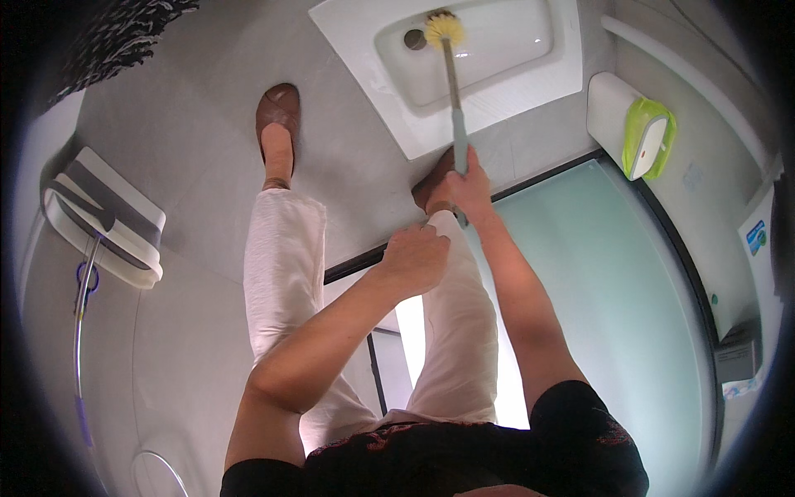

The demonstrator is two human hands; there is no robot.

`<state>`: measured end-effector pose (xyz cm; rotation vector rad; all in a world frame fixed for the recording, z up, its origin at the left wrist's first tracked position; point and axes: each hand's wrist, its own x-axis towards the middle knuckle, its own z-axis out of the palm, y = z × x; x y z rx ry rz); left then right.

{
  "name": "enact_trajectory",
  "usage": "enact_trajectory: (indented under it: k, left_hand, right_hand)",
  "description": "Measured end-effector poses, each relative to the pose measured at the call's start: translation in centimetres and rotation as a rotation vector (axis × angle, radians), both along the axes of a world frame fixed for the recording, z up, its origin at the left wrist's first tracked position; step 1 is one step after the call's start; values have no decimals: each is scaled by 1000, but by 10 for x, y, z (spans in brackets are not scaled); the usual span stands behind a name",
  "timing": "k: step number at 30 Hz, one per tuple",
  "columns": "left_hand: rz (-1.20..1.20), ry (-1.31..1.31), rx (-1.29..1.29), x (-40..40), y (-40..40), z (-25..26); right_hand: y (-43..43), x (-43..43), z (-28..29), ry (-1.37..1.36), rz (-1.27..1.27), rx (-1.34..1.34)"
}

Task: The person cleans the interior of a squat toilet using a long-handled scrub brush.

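Observation:
My right hand (470,189) grips the grey handle of a toilet brush (459,133). Its yellow bristle head (445,30) is in the basin of a white ceramic squat toilet (397,118), just right of the dark drain hole (415,40). The lower end of the handle sticks out below my fist. My left hand (417,258) is curled over my right leg, below and left of the handle's end, with no object visible in it. The undersides of its fingers are hidden.
A white bin with a green bag (640,140) is at the right wall, beside a frosted glass panel (596,279) with a black frame. At left stand a grey-and-white mop bucket (118,217) and a metal pole (81,323). A black-and-white shaggy item (118,46) is upper left.

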<state>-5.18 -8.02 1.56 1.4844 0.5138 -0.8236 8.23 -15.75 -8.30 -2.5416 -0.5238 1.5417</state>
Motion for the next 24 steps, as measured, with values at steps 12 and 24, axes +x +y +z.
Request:
enact_trajectory:
  k: [12, 24]
  left_hand:
    - [-23, 7, -14, 4, 4, 2]
    - [7, -66, 30, 6, -1, 3]
  right_hand:
    - [-31, 21, -5, -52, 74, 27]
    - [-6, 0, -9, 100, -258, -45]
